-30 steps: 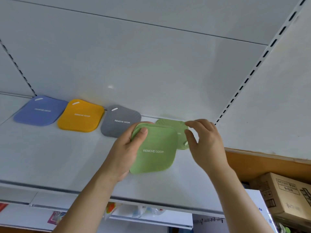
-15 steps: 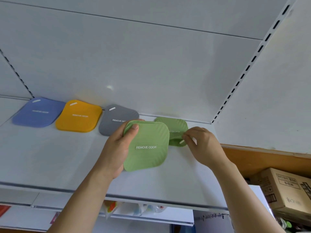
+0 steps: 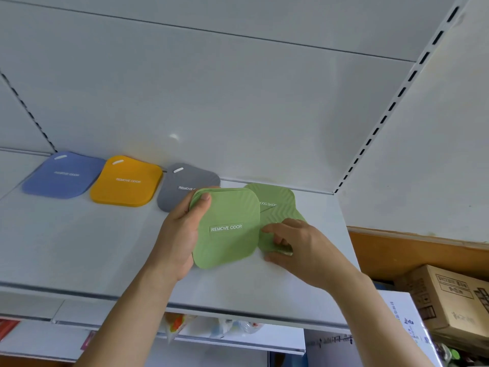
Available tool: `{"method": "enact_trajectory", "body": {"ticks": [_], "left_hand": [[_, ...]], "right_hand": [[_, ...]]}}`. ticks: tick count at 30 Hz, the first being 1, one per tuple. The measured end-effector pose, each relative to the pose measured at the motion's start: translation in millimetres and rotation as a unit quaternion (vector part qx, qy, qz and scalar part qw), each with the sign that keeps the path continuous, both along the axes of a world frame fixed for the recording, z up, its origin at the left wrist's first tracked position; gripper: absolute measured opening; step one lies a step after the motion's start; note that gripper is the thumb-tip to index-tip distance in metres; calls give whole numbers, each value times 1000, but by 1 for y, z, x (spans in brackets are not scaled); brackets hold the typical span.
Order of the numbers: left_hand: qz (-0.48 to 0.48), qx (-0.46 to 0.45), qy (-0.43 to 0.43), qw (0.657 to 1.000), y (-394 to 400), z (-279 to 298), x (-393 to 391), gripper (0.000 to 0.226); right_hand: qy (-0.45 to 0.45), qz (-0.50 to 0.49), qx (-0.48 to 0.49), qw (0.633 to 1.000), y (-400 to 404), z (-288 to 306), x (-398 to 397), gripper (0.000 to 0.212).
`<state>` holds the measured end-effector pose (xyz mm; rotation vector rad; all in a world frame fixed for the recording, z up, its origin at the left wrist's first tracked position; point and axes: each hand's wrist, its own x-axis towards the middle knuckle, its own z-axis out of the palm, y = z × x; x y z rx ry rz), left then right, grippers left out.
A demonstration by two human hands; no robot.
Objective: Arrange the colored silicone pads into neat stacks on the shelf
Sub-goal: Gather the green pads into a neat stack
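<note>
Gripping green pads (image 3: 227, 229), both hands curl.

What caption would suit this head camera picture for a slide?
Left hand holds a stack of green pads while right hand grips a loose green pad on the white shelf.

Two bare forearms are showing, with no sleeves reaching into view. The left hand (image 3: 180, 234) and right hand (image 3: 301, 250) are wearing no gloves, rings or watch. The fingernails (image 3: 205, 196) are looking short and unpainted.

Matt ribbed green pads (image 3: 227, 229), glossy shelf (image 3: 79, 247)
</note>
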<state>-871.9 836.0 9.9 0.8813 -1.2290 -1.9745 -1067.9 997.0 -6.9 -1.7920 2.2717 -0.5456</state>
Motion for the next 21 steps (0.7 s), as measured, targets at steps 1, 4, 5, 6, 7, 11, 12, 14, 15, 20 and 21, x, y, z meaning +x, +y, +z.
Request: {"method": "enact_trajectory", "body": {"ticks": [1,4,5,6,7,11,12,14,15,20,21], "left_hand": [[0,2,1,1000,0,0,0,26],[1,-2,0,1000,0,0,1,26],[1,-5,-2,1000,1,0,2,26],[0,-8,-2,1000,1,0,2,25],[2,-11,-3,1000,1,0,2,25],[7,-23,-8,1000,3,2,0,25],[6,-26,-9,1000,4,2,-1,24],[5,-37,-12,999,6,2,-2,24],[4,-42,-13,999,7,2,-3,23],[5,-50,-16,999,5,4,0,24],[6,-47,-15,999,4,5,1,25]], "right_hand": [[11,2,1,1000,2,2,-1,39],[-17,-28,-16,999,3,8,-3,43],[-41,-44,-31,998,3,12,-3,45],[-72,-62,-47,994,3,17,-3,44],[-116,-82,-59,988,4,23,-3,42],[-263,-86,-87,957,3,47,10,49],[-266,-74,-92,957,1,49,13,55],[-256,-66,-91,960,-3,49,16,56],[-253,-72,-85,961,-5,47,16,51],[-260,-97,-59,959,-8,41,9,64],[-247,-90,-59,963,-7,43,9,67]]}}
